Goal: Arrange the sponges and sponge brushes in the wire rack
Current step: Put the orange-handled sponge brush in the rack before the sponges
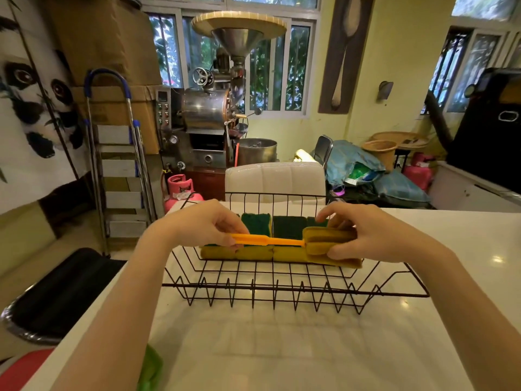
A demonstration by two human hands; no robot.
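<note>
Head view: sponge brush (284, 242) pinched between both hands' fingers (225, 235).

Daylight from windows (270, 66); glare spots on table (423, 249); wide-angle edge distortion.

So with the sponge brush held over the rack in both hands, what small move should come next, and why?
Probably lower the sponge brush straight down into the wire rack, in front of the sponges. The left hand pinches its orange handle, the right hand grips its yellow head, and it hangs level across the row, with bare wire floor in front.
</note>
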